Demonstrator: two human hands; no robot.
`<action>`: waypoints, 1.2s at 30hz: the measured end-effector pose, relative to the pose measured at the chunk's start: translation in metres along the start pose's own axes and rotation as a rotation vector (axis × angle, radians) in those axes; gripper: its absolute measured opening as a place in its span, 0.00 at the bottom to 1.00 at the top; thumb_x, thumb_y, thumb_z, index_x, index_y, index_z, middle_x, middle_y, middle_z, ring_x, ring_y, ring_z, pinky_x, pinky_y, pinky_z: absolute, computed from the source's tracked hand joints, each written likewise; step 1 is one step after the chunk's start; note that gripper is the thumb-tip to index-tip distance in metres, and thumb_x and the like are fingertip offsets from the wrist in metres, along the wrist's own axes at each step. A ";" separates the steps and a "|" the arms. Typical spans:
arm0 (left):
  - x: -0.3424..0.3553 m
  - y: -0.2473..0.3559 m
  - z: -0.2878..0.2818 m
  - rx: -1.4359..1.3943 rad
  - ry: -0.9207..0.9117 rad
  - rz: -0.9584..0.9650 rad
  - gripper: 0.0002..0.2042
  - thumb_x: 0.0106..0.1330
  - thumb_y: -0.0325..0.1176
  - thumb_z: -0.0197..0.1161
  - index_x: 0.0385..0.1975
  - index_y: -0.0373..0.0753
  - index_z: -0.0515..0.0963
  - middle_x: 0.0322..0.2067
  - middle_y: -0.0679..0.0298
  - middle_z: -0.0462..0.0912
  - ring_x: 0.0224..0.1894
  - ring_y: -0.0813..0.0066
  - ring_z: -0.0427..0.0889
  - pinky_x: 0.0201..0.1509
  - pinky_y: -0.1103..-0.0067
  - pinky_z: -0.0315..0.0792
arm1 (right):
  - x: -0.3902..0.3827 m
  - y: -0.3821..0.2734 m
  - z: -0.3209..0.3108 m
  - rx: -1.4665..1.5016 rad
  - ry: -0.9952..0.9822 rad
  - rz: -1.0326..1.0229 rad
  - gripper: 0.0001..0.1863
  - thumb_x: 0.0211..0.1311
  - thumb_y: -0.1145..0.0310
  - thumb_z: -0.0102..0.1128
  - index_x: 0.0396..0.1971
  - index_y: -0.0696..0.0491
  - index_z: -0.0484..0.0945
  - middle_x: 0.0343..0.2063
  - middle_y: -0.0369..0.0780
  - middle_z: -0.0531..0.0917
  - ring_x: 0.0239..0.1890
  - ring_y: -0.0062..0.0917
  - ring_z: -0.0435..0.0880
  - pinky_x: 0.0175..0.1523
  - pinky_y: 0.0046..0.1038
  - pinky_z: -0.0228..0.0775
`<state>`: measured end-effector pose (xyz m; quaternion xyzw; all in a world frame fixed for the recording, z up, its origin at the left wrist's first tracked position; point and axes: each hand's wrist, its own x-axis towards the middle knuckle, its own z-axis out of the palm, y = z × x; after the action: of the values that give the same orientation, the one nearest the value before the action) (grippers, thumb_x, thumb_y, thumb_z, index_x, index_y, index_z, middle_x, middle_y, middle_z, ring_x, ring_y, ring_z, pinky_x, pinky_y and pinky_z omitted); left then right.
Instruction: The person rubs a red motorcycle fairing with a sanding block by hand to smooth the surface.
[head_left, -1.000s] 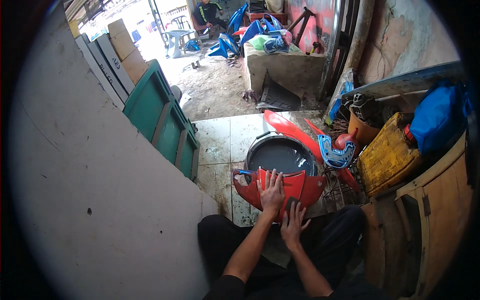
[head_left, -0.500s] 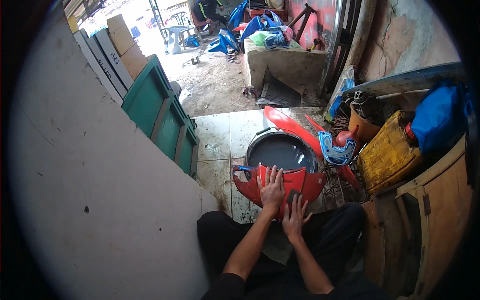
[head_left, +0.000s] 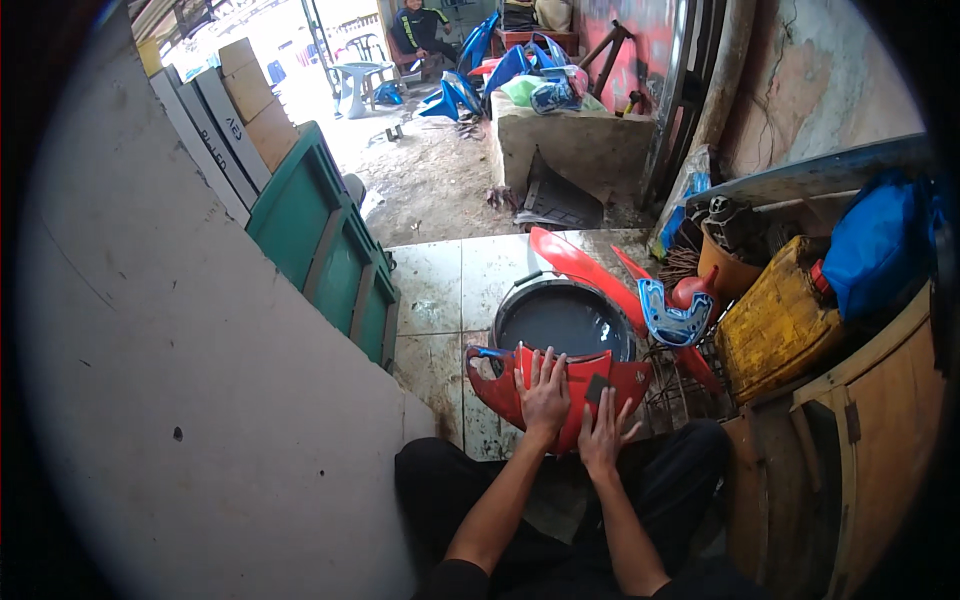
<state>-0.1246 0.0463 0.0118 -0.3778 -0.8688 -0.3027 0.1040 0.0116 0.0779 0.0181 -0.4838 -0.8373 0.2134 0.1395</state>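
Note:
A red motorcycle fairing panel [head_left: 490, 388] lies across the near rim of a round black tub [head_left: 503, 300] of greyish water, toward my knees. My left hand [head_left: 545, 402] rests flat on its middle, fingers spread. Just to the right, my right hand [head_left: 604, 432] presses a small dark square of sandpaper [head_left: 597, 388] against the red surface, fingers stretched and thumb out to the side. The panel's lower edge is partly hidden by my hands.
Beyond the tub lie a long red panel [head_left: 585, 265] and a blue-white part [head_left: 675, 318]. A yellow jerrycan [head_left: 780, 325] and wooden cabinet [head_left: 880, 380] stand right; a white wall [head_left: 220, 400] and green panel [head_left: 320, 230] bound the left. A person [head_left: 420, 28] sits far back.
My right hand and the sandpaper have shifted slightly right and up on the panel. The left hand stays in place on it. The whole view has moved slightly, showing more of the seated person.

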 end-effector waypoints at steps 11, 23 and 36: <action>-0.001 0.004 0.001 -0.010 0.002 -0.009 0.19 0.73 0.41 0.52 0.62 0.50 0.75 0.68 0.64 0.70 0.74 0.63 0.62 0.74 0.47 0.45 | 0.012 0.001 0.002 0.012 0.034 0.047 0.35 0.75 0.41 0.36 0.71 0.50 0.64 0.76 0.41 0.54 0.78 0.45 0.41 0.72 0.68 0.25; 0.003 0.007 0.004 -0.007 -0.017 -0.015 0.20 0.73 0.41 0.51 0.63 0.51 0.74 0.68 0.64 0.69 0.74 0.63 0.61 0.74 0.47 0.45 | 0.039 0.007 0.000 -0.046 0.066 0.029 0.34 0.76 0.43 0.36 0.70 0.50 0.66 0.77 0.40 0.50 0.79 0.46 0.39 0.71 0.69 0.26; 0.001 0.006 0.003 0.003 -0.026 -0.013 0.19 0.75 0.41 0.49 0.63 0.51 0.74 0.68 0.63 0.69 0.74 0.61 0.61 0.74 0.47 0.45 | 0.027 0.002 -0.002 -0.017 0.047 0.032 0.33 0.76 0.44 0.37 0.70 0.51 0.65 0.76 0.44 0.50 0.78 0.47 0.41 0.72 0.68 0.28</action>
<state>-0.1207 0.0514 0.0125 -0.3759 -0.8730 -0.2970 0.0915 0.0008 0.1027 0.0191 -0.5032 -0.8276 0.1971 0.1518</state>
